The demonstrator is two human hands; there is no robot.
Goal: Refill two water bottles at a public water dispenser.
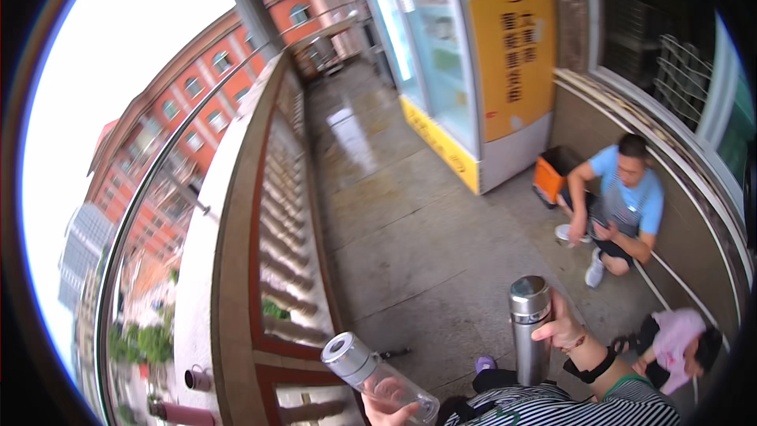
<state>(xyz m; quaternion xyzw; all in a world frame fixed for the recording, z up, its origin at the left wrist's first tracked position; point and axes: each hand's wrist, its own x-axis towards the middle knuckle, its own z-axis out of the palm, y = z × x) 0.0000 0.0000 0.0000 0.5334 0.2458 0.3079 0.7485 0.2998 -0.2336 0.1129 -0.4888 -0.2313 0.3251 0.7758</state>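
Both hands grip bottles: left hand [390, 410] a clear glass bottle [378, 379], right hand [561, 330] a steel flask [530, 327].

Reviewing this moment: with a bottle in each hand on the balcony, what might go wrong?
The left hand grips the clear bottle only at its lower end, tilted; it might slip. The steel flask in the right hand stands upright, but the floor looks glossy, perhaps wet, so footing seems uncertain.
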